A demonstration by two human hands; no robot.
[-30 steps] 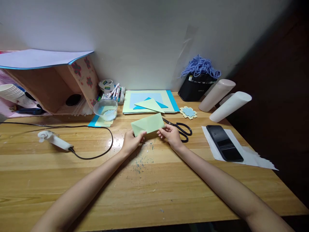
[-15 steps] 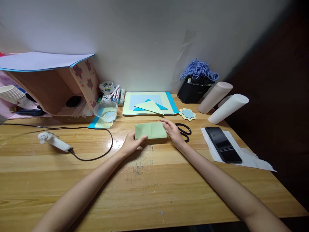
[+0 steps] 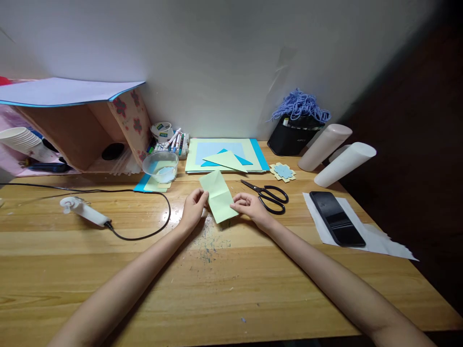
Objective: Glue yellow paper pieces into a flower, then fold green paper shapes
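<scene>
A creased light green paper (image 3: 219,196) is tilted between my hands above the wooden table. My left hand (image 3: 195,206) has its fingers closed at the paper's left edge. At the lower right corner, my right hand (image 3: 250,207) pinches the paper between thumb and fingers. Black-handled scissors (image 3: 269,193) lie just right of the paper, blades pointing left. Behind, green and blue sheets (image 3: 226,153) are stacked, with loose triangular pieces on top. A layered paper flower (image 3: 282,171) lies to their right.
A glue gun (image 3: 85,211) with a looping black cord lies left. A clear bowl (image 3: 160,167) and markers (image 3: 177,141) stand behind it. The phone (image 3: 337,218) rests on white paper at right, near two white rolls (image 3: 345,164) and a black holder (image 3: 292,137) with blue yarn.
The green paper has turned from lying crosswise to upright and slanted. My right hand has moved down and left to its lower corner, uncovering the scissors' blades.
</scene>
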